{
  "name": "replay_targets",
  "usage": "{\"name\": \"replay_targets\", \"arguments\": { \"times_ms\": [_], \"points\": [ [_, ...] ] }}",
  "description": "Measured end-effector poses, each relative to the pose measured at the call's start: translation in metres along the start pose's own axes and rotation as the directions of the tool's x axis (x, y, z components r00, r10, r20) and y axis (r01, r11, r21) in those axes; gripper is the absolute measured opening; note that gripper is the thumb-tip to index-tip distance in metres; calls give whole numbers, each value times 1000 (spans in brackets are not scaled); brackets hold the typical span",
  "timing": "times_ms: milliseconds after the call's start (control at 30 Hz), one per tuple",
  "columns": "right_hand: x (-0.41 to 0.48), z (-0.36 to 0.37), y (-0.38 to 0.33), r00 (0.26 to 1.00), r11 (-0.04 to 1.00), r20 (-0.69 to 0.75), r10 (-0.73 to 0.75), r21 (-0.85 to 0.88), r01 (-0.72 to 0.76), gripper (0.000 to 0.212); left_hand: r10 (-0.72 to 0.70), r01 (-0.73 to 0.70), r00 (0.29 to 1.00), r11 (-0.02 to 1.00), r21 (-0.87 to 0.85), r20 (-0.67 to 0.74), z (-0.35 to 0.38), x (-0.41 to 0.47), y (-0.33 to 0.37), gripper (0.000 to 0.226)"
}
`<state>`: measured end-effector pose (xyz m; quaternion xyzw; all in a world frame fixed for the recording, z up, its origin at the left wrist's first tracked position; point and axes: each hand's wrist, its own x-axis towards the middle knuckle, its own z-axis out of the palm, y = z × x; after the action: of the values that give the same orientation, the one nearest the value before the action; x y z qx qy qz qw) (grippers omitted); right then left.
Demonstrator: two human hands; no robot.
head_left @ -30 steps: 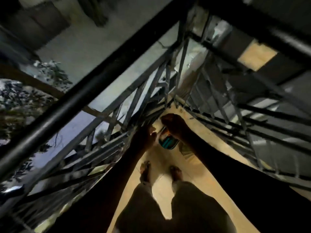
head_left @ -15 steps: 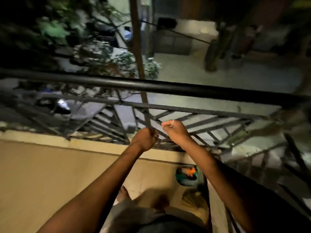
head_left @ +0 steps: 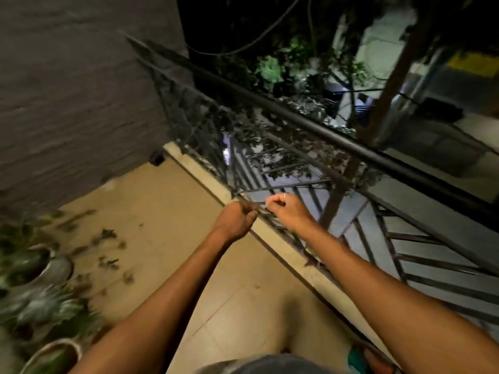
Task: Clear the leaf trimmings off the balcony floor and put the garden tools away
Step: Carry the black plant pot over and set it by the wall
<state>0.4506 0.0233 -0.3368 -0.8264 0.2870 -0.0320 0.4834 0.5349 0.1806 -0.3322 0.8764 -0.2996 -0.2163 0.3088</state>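
Left hand (head_left: 236, 221), right hand (head_left: 287, 209) curled at black metal railing (head_left: 337, 139); whether they hold anything, cannot tell. Dark leaf trimmings (head_left: 108, 249) near tan tiled floor's (head_left: 167, 211) left edge.

tan tiled floor (head_left: 167, 211), grey wall (head_left: 67, 90), dark railing (head_left: 310, 122), night beyond

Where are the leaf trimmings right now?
In the head view the leaf trimmings lie scattered on the balcony floor at the left, beside the potted plants.
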Motion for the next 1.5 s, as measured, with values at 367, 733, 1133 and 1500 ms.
{"name": "replay_targets", "arguments": {
  "times_ms": [367,733,1133,1500],
  "points": [
    [-20,185,-122,953,979,224,-204,20,205,18,-222,194,930,973,-124,-291,-114,-112,-143,27],
    [-6,286,-173,868,954,409,-281,19,300,16,-439,354,803,895,-270,-403,-158,-149,-218,28],
    [120,286,-192,842,951,454,-291,37,308,18,-502,420,757,864,-278,-417,-192,-44,-240,28],
    [215,304,-207,796,952,562,-223,-50,302,17,-607,490,680,794,-360,-412,-203,16,-271,26]
  ]
}}
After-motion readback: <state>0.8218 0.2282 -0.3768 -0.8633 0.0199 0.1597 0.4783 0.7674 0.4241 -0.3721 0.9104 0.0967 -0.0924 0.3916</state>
